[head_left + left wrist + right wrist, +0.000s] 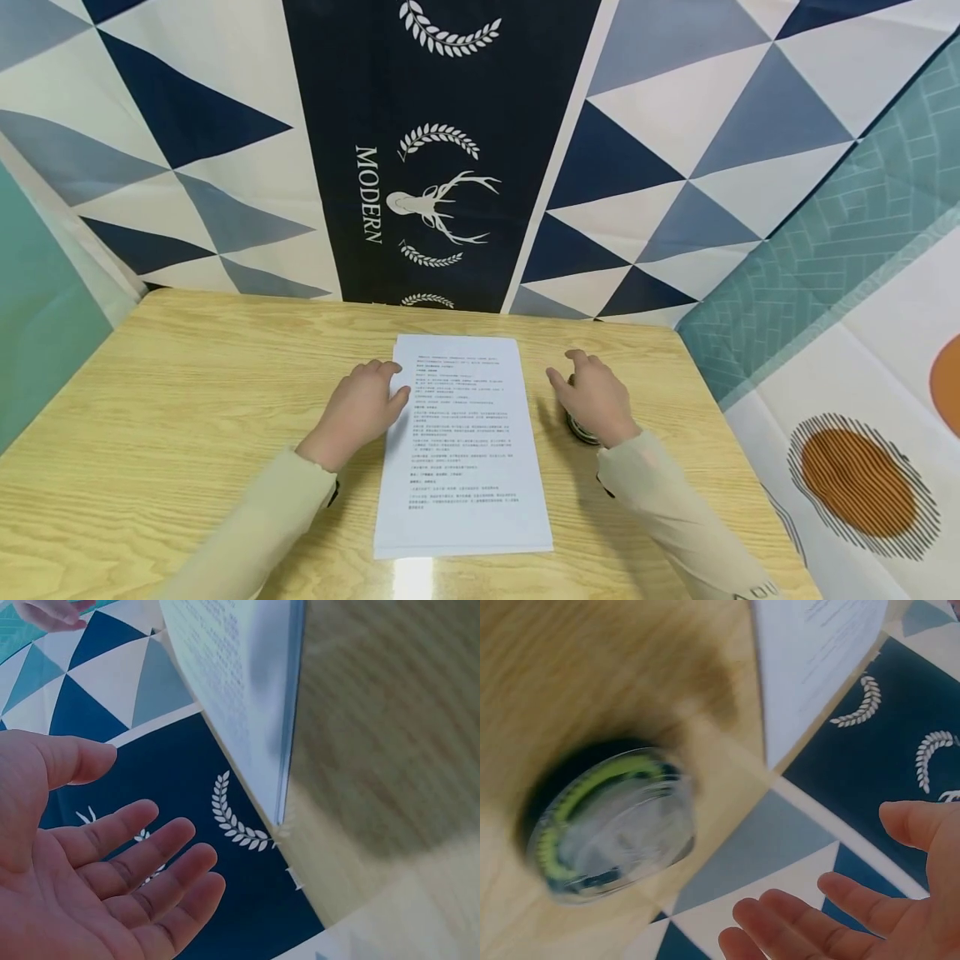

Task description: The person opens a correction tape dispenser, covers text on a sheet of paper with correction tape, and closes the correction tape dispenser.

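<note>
A stack of white printed paper (461,442) lies on the wooden table, its text facing up. My left hand (360,412) hovers at the stack's left edge, fingers spread and relaxed; in the left wrist view that hand (112,862) holds nothing. To the right of the paper, my right hand (596,400) is above a small round object (577,427) and partly hides it. The right wrist view shows this object (619,825) as clear with a green ring and a dark base, slightly blurred. The right hand (855,900) is relaxed and apart from it.
The wooden table (187,400) reaches back to a patterned cloth wall (442,167) with triangles, a deer head and leaf prints. On the right hangs another cloth (840,375) with orange ovals, beyond the table's right edge.
</note>
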Demonstrator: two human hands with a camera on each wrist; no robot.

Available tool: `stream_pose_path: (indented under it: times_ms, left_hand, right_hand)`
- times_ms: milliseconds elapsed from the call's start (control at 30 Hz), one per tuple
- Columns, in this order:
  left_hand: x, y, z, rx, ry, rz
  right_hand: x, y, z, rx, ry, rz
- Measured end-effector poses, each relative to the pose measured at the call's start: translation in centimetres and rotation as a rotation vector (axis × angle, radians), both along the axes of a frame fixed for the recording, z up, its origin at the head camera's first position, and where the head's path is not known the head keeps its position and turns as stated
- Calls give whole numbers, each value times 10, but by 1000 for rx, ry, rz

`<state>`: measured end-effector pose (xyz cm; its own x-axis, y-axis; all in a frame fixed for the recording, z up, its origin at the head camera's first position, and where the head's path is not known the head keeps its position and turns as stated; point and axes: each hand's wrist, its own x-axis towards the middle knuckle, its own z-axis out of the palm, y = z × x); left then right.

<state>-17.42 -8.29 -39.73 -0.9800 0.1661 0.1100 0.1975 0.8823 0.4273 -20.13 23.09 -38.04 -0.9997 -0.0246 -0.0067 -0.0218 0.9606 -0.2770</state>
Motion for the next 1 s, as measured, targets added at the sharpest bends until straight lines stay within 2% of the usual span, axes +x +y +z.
stream_pose_path:
  times_ms: [200, 467, 700, 1000]
  left_hand:
    - [5, 1, -8, 21, -27, 7]
    - [9, 1, -15, 29, -29, 0]
    - [11, 3, -23, 29, -71, -1]
    - [14, 6, -26, 16, -99, -12]
  right_hand:
    - [4, 15, -7, -4, -52, -17]
    - [9, 30, -14, -19, -101, -61]
    - [12, 39, -25, -17, -132, -82]
    - [15, 45, -33, -9, -195, -101]
